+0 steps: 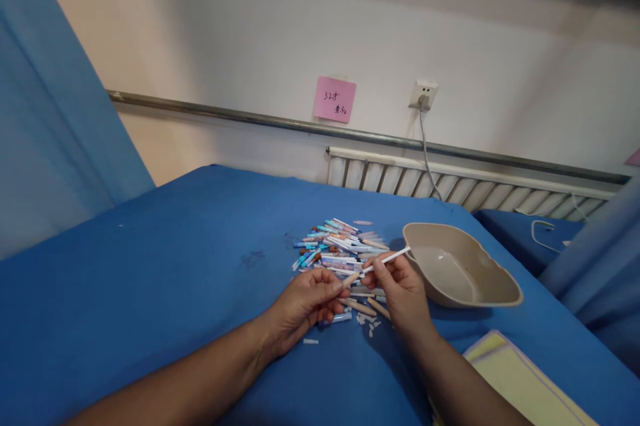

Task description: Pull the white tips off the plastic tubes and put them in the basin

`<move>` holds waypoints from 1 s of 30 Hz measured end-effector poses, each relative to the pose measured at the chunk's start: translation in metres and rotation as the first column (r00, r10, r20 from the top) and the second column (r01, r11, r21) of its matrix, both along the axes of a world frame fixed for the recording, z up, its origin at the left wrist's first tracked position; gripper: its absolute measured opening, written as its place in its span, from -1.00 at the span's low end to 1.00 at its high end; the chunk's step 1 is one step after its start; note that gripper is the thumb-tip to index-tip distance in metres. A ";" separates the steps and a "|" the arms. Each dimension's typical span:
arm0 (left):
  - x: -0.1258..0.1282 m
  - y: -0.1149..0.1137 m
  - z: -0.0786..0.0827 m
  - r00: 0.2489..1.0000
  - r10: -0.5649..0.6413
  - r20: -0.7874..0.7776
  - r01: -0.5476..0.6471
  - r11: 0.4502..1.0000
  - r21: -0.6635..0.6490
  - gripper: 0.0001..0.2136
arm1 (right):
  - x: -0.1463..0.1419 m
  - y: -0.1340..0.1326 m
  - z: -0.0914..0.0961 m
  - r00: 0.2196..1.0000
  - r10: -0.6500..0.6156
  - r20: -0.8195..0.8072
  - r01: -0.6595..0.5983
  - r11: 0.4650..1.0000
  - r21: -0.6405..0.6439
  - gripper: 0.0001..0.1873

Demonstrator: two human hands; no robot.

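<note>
Bare forearms angle inward, the two hands near each other, both pinching.

Pink note reads "32"

On the wall well beyond the left hand, the pink note bears handwriting: "32" and a character above, a second line too unclear to read below.

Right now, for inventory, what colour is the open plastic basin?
The open plastic basin is greyish beige; head view.
</note>
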State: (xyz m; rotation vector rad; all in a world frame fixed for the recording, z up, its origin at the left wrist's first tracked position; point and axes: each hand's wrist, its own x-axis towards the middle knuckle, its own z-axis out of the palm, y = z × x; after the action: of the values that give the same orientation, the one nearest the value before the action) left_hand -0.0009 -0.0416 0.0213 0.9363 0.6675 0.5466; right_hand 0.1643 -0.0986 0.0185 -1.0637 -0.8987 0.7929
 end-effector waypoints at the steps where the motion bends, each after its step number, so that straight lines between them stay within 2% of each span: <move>1: 0.000 -0.001 0.000 1.000 -0.021 -0.011 0.021 1.000 0.010 -0.72 | 0.000 0.000 0.000 1.000 0.021 0.011 -0.020 1.000 -0.007 -0.73; 7: -0.002 -0.002 -0.001 0.986 -0.156 -0.056 0.158 0.987 0.031 -0.72 | -0.004 0.000 -0.003 0.971 0.239 0.001 -0.238 0.967 -0.089 -0.71; 9: -0.003 -0.002 -0.001 0.979 -0.197 -0.053 0.199 0.980 0.023 -0.73 | -0.003 0.000 -0.004 0.962 0.274 -0.015 -0.274 0.957 -0.094 -0.70; 11: -0.003 -0.002 -0.002 0.976 -0.215 -0.045 0.216 0.976 0.015 -0.74 | 0.000 0.000 -0.003 0.970 0.242 -0.039 -0.244 0.968 -0.063 -0.70; 14: -0.003 -0.002 -0.003 0.975 -0.220 -0.036 0.220 0.975 0.017 -0.76 | 0.006 0.001 -0.002 0.986 0.122 -0.114 -0.123 0.992 0.004 -0.73; 17: -0.003 -0.002 -0.004 0.974 -0.225 -0.040 0.226 0.974 0.016 -0.75 | 0.009 0.002 -0.003 0.988 0.067 -0.138 -0.068 0.998 0.003 -0.75; 23: -0.004 -0.003 -0.002 0.969 -0.241 -0.050 0.242 0.970 0.017 -0.74 | 0.004 0.002 -0.007 0.979 0.148 -0.137 -0.160 0.984 -0.078 -0.71; 30: -0.003 -0.003 -0.003 0.974 -0.224 -0.044 0.226 0.974 0.035 -0.74 | 0.004 0.003 -0.001 0.948 0.248 -0.201 -0.283 0.944 -0.172 -0.70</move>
State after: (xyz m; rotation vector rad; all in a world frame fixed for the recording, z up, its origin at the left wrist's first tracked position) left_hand -0.0035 -0.0449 0.0183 1.0469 0.5783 0.3414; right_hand 0.1679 -0.0959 0.0170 -1.0372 -0.8329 1.2066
